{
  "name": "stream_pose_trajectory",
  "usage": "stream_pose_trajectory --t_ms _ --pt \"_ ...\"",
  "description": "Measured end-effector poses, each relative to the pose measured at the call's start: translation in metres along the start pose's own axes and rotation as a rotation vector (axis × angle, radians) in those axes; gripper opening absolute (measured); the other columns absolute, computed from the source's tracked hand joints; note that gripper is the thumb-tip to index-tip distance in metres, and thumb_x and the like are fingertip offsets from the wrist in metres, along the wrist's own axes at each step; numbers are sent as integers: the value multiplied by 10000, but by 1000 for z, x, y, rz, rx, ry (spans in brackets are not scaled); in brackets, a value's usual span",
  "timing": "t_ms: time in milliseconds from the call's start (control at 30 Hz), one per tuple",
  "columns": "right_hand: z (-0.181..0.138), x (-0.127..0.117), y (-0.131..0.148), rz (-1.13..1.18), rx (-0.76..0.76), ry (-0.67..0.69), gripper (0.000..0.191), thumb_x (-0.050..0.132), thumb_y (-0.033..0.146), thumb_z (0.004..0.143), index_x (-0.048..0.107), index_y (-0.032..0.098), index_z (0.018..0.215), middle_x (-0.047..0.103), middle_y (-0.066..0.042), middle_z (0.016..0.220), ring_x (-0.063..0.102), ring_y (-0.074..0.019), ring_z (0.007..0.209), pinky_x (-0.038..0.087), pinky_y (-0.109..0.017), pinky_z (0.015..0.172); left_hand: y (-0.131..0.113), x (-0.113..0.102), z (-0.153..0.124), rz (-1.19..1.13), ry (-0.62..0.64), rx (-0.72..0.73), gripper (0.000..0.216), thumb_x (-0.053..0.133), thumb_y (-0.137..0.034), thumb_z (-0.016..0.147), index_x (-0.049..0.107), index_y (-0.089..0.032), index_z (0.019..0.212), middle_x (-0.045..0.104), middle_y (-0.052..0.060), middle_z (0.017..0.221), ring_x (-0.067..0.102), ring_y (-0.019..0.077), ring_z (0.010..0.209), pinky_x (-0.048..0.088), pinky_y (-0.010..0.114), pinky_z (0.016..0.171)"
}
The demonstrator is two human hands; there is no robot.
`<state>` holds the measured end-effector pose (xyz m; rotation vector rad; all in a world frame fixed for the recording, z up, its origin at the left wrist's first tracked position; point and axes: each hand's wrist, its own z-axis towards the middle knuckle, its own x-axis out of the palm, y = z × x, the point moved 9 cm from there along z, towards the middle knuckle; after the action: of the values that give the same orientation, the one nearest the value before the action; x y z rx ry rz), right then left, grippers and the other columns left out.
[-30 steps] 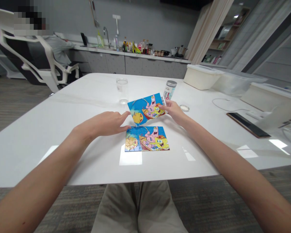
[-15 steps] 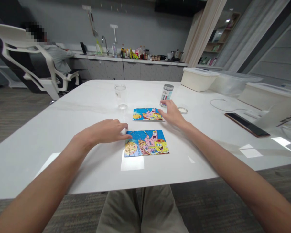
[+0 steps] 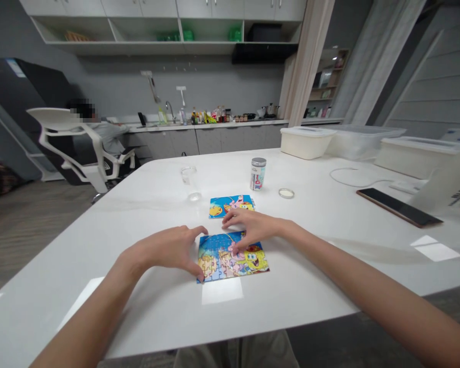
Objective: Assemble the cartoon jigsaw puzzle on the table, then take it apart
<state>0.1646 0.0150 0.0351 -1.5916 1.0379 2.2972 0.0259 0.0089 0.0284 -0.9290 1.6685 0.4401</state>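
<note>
A finished cartoon jigsaw puzzle (image 3: pixel 233 260) lies flat on the white table (image 3: pixel 138 225) in front of me. My left hand (image 3: pixel 168 251) rests at the puzzle's left edge, fingers spread, thumb on the near left corner. Across the puzzle's top my right hand (image 3: pixel 251 227) reaches, with its fingers spread and the tips touching the picture. Just behind lies a picture card (image 3: pixel 231 205) showing the same cartoon, flat on the table and apart from both hands.
A clear glass (image 3: pixel 190 182), a small lidded jar (image 3: pixel 257 174) and a round lid (image 3: pixel 286 192) stand beyond the card. A black phone (image 3: pixel 398 206), a cable and plastic bins (image 3: pixel 306 141) sit at the right. A person sits in a white chair (image 3: pixel 74 145) far left.
My right hand set the picture card down flat and left it, then came back onto the puzzle's top. My left hand slid down to the puzzle's left edge. The view tilted upward.
</note>
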Motion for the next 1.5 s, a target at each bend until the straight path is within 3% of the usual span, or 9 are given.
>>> stream_pose_trajectory --t_ms 433,600,700,767,900,1100,1267,1367,1500 --pt "2 1 7 -43 -55 -5 513 761 531 709 694 164 1062 606 -118 1192 574 -241 1111 449 -372 996 -3 1 4 -130 44 23 780 747 -577 578 452 -215 1204 544 -38 713 489 157 665 352 262 617" --pt "2 -27 -12 -243 135 -309 313 571 354 901 649 150 1124 623 -136 1150 594 -250 1059 460 -398 952 0 -3 6 -244 11 38 583 543 -606 801 424 -196 1198 512 -64 658 462 134 601 356 256 590" --pt "-12 -40 -46 -316 447 -434 453 499 344 928 533 98 1307 558 -212 1288 540 -311 1186 431 -443 982 15 -13 19 -212 -121 -69 563 423 -634 870 434 -168 1187 598 2 798 541 157 694 406 274 647" --pt "-19 -34 -66 -318 578 -355 551 485 431 929 499 72 1347 539 -250 1316 508 -357 1234 409 -491 996 22 -17 34 -103 -178 -129 612 475 -618 846 442 -136 1222 632 62 906 585 186 766 436 299 703" --pt "-19 -22 -78 -326 556 -244 439 467 422 939 607 122 1228 605 -196 1265 553 -322 1200 416 -456 1001 16 -27 71 132 -298 -101 551 385 -582 905 560 -102 1111 612 174 1089 597 258 984 450 362 868" --pt "-12 -16 -74 -300 442 -271 418 519 365 921 591 121 1252 559 -174 1357 520 -294 1261 398 -444 1053 15 -29 94 240 -473 -65 548 340 -522 958 618 -61 1064 587 160 1042 593 246 966 452 353 894" --pt "-3 -16 -32 -210 161 -237 306 570 349 910 649 171 1146 597 -137 1303 546 -239 1225 411 -421 1053 22 -29 85 173 -565 1 529 445 -568 921 674 -105 1030 574 139 1075 589 234 964 451 347 899" --pt "2 -3 22 -121 -88 -105 414 598 413 892 603 186 1239 524 -125 1409 496 -227 1287 382 -413 1087 16 -29 82 261 -594 51 448 419 -465 969 676 -98 990 582 164 1134 612 225 929 457 345 856" --pt "3 30 79 -60 -230 80 580 597 461 888 473 238 1408 361 -102 1541 348 -242 1413 278 -425 1156 0 -23 84 445 -542 130 374 439 -390 983 649 -81 977 649 158 969 635 256 909 451 354 773"
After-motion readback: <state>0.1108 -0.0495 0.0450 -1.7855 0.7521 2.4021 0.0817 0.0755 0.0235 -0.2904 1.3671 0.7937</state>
